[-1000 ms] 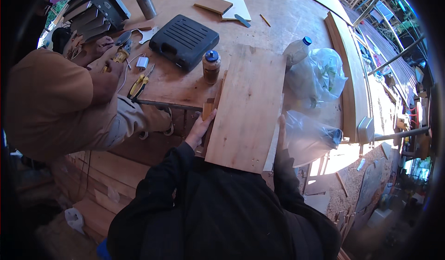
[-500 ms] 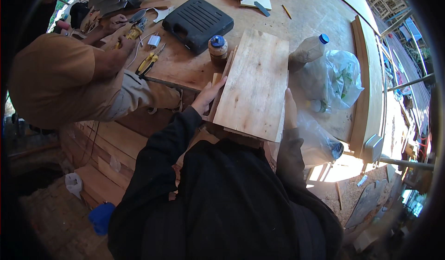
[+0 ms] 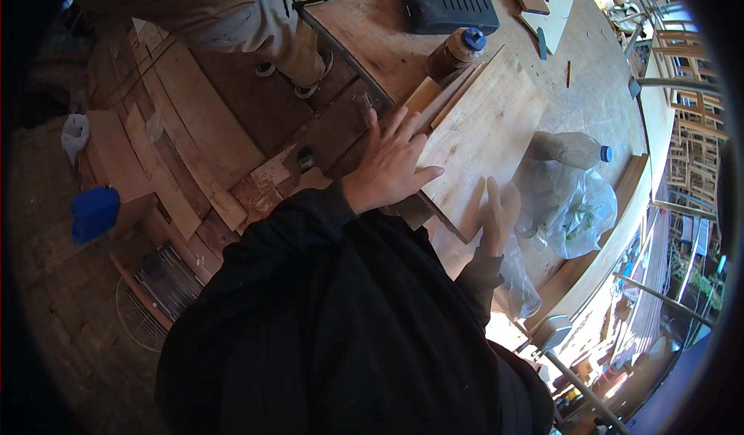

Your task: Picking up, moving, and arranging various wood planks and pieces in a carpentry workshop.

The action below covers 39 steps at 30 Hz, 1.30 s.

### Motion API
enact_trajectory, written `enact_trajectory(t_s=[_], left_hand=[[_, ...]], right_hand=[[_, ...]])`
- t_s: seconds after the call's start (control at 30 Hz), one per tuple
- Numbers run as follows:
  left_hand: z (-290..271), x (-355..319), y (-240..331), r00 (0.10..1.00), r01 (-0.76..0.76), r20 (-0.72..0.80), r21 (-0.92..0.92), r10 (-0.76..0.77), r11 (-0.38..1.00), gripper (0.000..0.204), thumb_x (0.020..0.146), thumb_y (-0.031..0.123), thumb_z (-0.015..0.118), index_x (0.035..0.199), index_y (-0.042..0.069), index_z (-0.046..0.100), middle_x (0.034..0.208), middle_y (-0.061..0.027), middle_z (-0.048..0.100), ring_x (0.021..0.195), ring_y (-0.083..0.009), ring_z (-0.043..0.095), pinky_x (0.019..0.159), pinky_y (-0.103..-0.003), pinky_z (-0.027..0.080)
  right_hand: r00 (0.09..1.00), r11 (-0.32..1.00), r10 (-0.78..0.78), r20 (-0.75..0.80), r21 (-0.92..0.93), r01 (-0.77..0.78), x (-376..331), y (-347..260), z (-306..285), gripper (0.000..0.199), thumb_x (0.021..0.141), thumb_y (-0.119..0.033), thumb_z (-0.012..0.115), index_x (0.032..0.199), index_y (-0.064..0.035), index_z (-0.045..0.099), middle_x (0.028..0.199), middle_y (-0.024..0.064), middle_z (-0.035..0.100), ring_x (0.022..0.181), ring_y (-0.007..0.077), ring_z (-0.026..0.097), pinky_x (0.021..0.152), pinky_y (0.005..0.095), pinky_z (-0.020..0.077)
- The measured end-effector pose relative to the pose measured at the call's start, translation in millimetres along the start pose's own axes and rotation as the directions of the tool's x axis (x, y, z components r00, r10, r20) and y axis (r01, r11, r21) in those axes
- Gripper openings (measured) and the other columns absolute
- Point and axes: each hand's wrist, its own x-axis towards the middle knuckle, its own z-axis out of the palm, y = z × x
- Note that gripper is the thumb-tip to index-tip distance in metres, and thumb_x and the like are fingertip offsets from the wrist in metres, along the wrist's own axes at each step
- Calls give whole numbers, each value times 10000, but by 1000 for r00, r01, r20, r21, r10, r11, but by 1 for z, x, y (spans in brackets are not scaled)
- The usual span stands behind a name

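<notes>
Both hands — left hand [image 3: 391, 164], right hand [image 3: 498, 210] — fingers spread flat on the wooden board [image 3: 484, 137], gripping nothing.

I see a pale, smooth wooden board [image 3: 487, 137]. Just beside it lies a clear, shiny plastic bottle [image 3: 570, 150] and crinkly plastic bag [image 3: 577, 214]. The table [image 3: 597, 94] under it is matt wood.
</notes>
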Motion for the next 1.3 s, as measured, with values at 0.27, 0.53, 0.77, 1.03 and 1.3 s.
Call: enact_trajectory(t_s=[0.27, 0.53, 0.77, 1.03, 1.3], left_hand=[[8, -30, 34, 963, -201, -269, -644, 27, 738, 492, 809, 183, 611, 1204, -50, 431, 1125, -257, 540, 1036, -393, 542, 881, -425, 443], [-15, -142, -9, 970, -243, -243, -951, 23, 193, 501, 876, 148, 583, 1307, 57, 345, 1191, -136, 529, 1057, -198, 558, 844, -313, 467], [36, -305, -62, 906, -320, -265, -939, -330, -123, 748, 839, 69, 620, 1412, 95, 140, 1328, -106, 402, 1209, -180, 419, 978, -319, 371], [93, -429, -85, 586, -517, 80, -729, -806, -448, 717, 840, -5, 584, 1395, 129, 151, 1338, -107, 370, 1200, -257, 454, 869, -417, 522], [129, -490, -100, 428, -493, 48, -824, -902, -278, 479, 866, 172, 640, 1235, 81, 350, 1099, -73, 531, 817, -144, 609, 645, -268, 529]], right_hand=[[707, 624, -704, 75, -412, 665, -32, 24, -18, 323, 855, -139, 611, 1136, -3, 530, 1126, 140, 552, 1026, 245, 545, 848, 332, 463], [889, 856, -455, -52, 249, 452, -104, -52, -10, 560, 864, -313, 540, 1314, -32, 362, 1323, 195, 379, 1185, 340, 425, 975, 474, 393], [736, 827, -400, 546, 562, 33, -194, -92, 55, 713, 795, -39, 569, 1425, -24, 235, 1378, 199, 389, 1225, 282, 442, 1017, 421, 359], [293, 952, -300, 908, 267, 146, -321, -50, 203, 504, 903, -158, 517, 1370, -133, 328, 1227, 83, 501, 1085, 230, 521, 895, 411, 459], [172, 953, -299, 939, 284, 108, -382, -55, 299, 501, 885, -31, 493, 1359, -121, 357, 1183, 62, 527, 1021, 174, 544, 782, 327, 512]])
